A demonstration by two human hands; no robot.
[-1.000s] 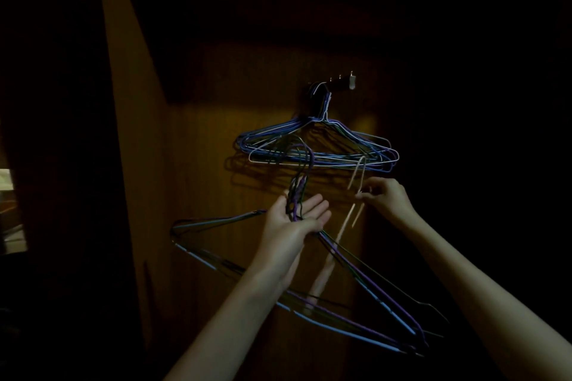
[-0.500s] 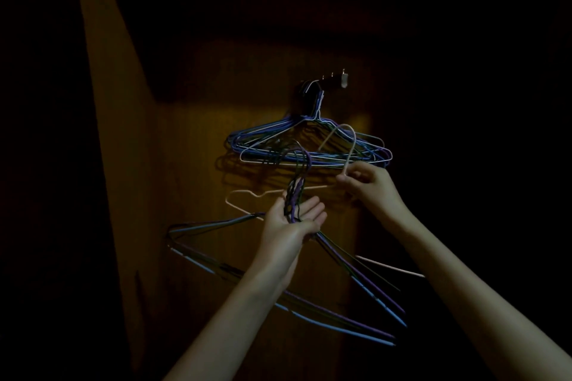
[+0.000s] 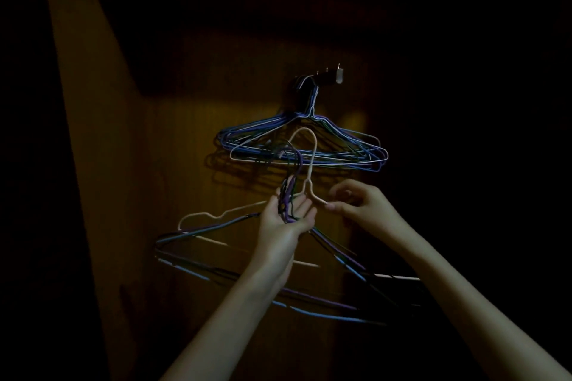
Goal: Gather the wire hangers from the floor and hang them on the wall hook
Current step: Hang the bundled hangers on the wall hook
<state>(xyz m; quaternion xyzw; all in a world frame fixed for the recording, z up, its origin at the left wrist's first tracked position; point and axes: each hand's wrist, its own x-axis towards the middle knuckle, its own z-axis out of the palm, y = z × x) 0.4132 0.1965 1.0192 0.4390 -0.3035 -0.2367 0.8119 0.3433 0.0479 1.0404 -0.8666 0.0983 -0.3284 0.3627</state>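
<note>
Several blue and white wire hangers (image 3: pixel 309 151) hang in a bunch from the wall hook (image 3: pixel 328 75) on the wooden wall. My left hand (image 3: pixel 286 219) holds a bundle of purple, blue and dark hangers (image 3: pixel 328 303) by their necks, below the hanging bunch. My right hand (image 3: pixel 362 204) pinches the shoulder of a single white hanger (image 3: pixel 311 164) just below its neck. The white hanger's hook points up, in front of the hanging bunch and beside the bundle's hooks.
A lit wooden wall panel (image 3: pixel 173 164) stands behind the hangers, with a lit wooden side panel (image 3: pixel 86 133) at the left. Everything else is in deep shadow.
My right hand has turned the white hanger upright and brought it left beside the bundle, then dropped slightly. My left hand keeps the bundle in place.
</note>
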